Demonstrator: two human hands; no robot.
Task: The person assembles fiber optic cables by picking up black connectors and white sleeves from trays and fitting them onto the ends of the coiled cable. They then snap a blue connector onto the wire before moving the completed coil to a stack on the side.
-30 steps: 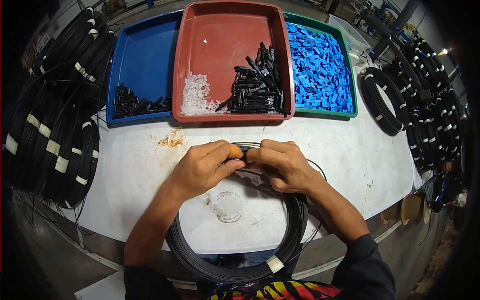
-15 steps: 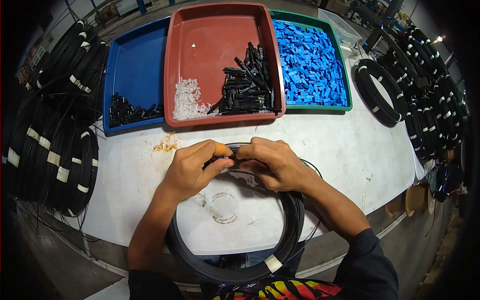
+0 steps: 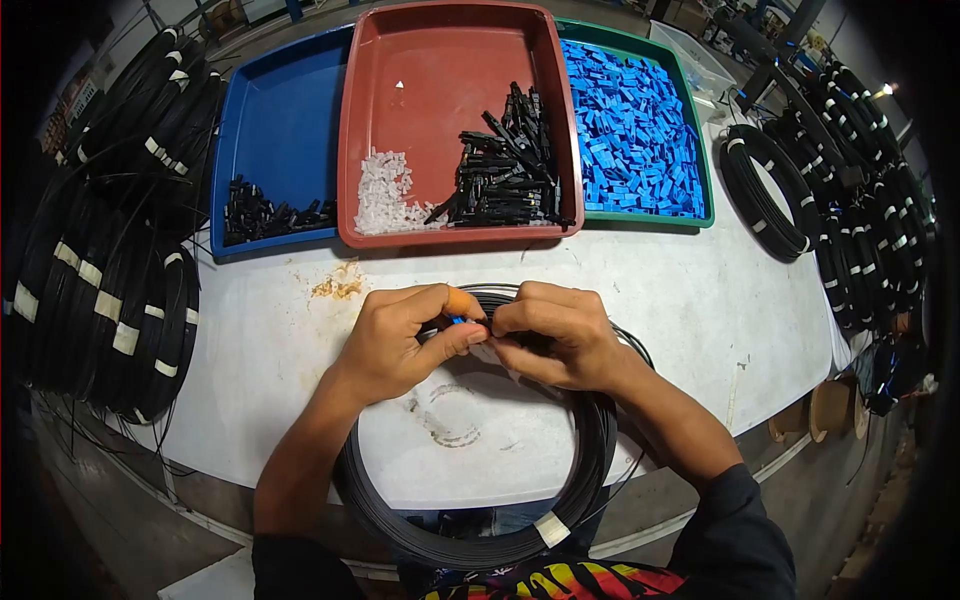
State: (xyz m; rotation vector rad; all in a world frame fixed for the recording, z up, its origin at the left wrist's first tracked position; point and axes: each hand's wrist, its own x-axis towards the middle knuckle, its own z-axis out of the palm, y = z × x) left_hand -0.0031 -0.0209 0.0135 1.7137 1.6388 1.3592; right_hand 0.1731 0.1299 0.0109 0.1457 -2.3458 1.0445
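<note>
Above the far side of a coil of black cable (image 3: 597, 440), my two hands meet, fingertips touching. My left hand (image 3: 400, 340), with an orange covering on its index finger, pinches a small blue connector piece (image 3: 460, 320); only a bit of the blue shows. My right hand (image 3: 560, 335) has thumb and index finger pressed together against the left fingertips. Whatever lies between the right fingers is hidden, perhaps something thin and dark. The coil lies partly over the table's near edge, bound with white tape (image 3: 550, 529).
A blue tray (image 3: 285, 120) with black parts, a red tray (image 3: 430, 60) with white and black pieces, and a green tray (image 3: 708, 200) of blue pieces stand at the back. Cable coils (image 3: 100, 300) are stacked left; another coil (image 3: 768, 190) and more lie right.
Both hands have shifted slightly right and the fingertips have come together, closing the small gap between them. More of the blue piece shows by the left fingers. The whole view has shifted slightly.
</note>
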